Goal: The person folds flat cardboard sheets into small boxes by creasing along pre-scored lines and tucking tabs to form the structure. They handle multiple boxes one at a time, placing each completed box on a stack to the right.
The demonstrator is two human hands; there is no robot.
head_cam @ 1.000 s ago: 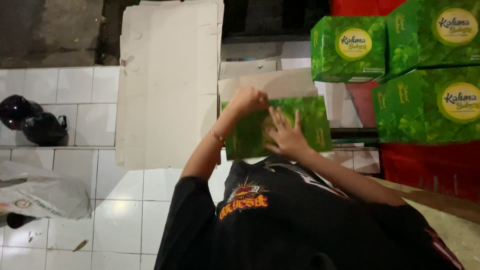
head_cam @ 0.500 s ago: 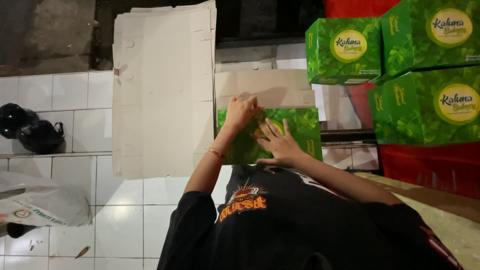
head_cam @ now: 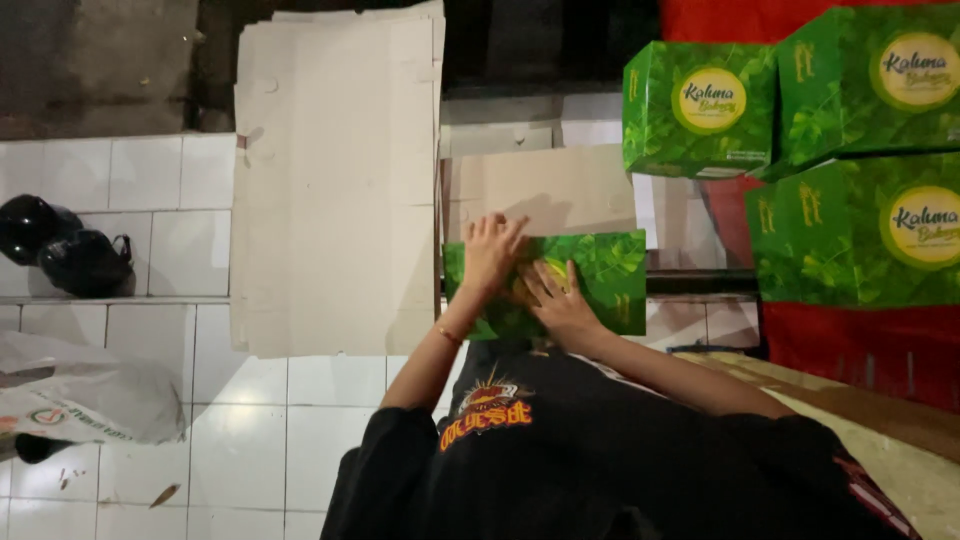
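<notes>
Two flat-open hands, left hand [head_cam: 492,255] and right hand [head_cam: 557,300], press a half-folded green leaf-printed cardboard box [head_cam: 600,280] at frame centre; three finished green boxes [head_cam: 700,110] stand upper right.

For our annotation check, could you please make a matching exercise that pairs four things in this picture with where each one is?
Things:
1. left hand
2. pale cardboard sheets
3. dark helmets
4. assembled green boxes

Places:
A. stacked at the right edge
B. on the white tiles at far left
C. pressed on the flat green carton, beside the right hand
D. piled left of the flat green carton

Pairs: 1-C, 2-D, 3-B, 4-A
</notes>
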